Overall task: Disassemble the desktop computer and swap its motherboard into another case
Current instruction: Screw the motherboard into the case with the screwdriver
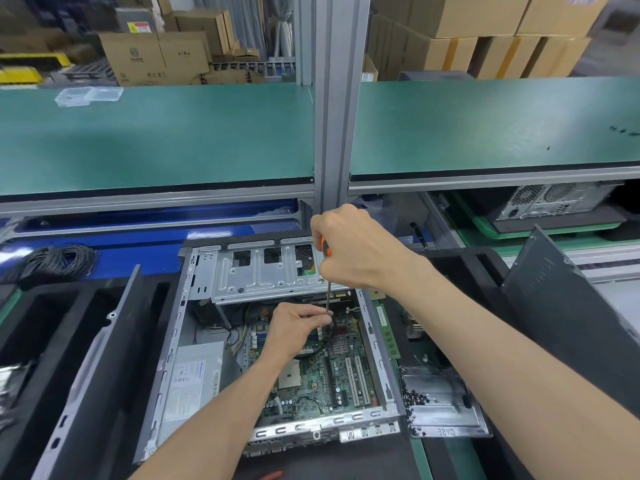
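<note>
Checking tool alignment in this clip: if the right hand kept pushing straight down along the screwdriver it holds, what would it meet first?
Probably the motherboard. The right hand drives the screwdriver down past the drive cage; the left hand pinches the shaft near its tip, hiding the contact point, so depth is uncertain.

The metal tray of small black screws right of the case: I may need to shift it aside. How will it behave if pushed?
The metal tray is flat and shallow, so it should slide, not tip. The loose screws heaped at its left could scatter or spill if jolted.
</note>
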Demonstrator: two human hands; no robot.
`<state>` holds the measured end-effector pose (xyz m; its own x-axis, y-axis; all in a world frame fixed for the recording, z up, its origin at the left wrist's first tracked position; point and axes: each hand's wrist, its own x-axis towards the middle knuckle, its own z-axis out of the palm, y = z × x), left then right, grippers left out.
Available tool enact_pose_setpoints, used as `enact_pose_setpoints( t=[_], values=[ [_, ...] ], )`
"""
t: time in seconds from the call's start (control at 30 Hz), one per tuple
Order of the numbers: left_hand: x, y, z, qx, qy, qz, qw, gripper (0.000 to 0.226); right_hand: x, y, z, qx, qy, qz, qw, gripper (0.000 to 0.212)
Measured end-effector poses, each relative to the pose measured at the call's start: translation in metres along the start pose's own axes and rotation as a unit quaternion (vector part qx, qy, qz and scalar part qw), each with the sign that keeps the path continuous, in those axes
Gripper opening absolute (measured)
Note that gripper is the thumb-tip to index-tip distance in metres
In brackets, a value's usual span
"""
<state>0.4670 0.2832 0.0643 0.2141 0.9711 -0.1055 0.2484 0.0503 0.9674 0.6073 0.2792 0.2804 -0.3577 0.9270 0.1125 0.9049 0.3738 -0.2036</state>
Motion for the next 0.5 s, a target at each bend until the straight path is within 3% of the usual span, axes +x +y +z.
enact_pose_setpoints(
  t=[0.4, 0.5],
  values=[
    [-0.0004, -0.0025, 0.0002, 0.000, -0.007, -0.001, 1.000, 0.013, 0.0016, -0.0023, 0.0029, -0.038, 0.001, -0.013, 0.999, 0.015],
    [-0.0004, -0.0035, 0.0009, 0.007, -0.008, 0.000, 1.000, 0.015, 0.0040, -0.0021, 0.0062, -0.080, 0.026, -0.011, 0.996, 0.026]
  ],
)
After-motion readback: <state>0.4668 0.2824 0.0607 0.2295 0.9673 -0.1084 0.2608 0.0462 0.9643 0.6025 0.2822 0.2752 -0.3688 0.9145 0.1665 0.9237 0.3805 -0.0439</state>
